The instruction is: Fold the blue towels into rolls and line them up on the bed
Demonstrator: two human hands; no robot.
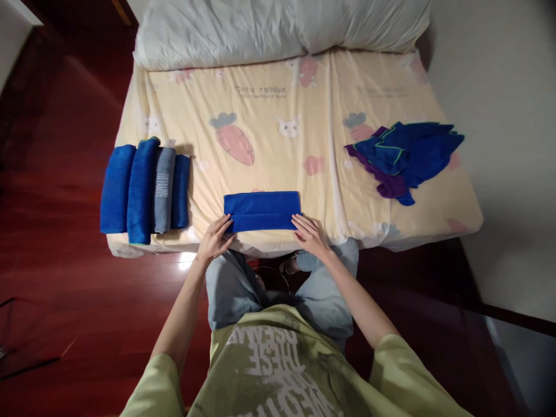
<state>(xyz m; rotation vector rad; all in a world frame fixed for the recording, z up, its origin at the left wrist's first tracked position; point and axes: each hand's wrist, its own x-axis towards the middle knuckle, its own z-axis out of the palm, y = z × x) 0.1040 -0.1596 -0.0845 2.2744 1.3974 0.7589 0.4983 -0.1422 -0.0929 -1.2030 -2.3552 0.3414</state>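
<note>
A folded blue cloth (262, 209) lies flat near the bed's front edge, with a crease running along its length. My left hand (216, 236) rests at its left end, fingertips on the lower left corner. At the right end, the fingertips of my right hand (310, 234) touch the lower right part. Both hands have their fingers stretched out, thumbs partly hidden by the cloth's edge. Several rolled towels stand side by side at the left, among them a blue one (140, 191) and a grey one with lettering (164, 191). A loose heap of blue and purple cloths (417, 152) lies at the right.
The bed (278, 156) has a yellow sheet with carrots and rabbits. A grey-white quilt (278, 29) is bunched along its far side. A wall stands to the right, and dark red floor (65, 278) shows at the left.
</note>
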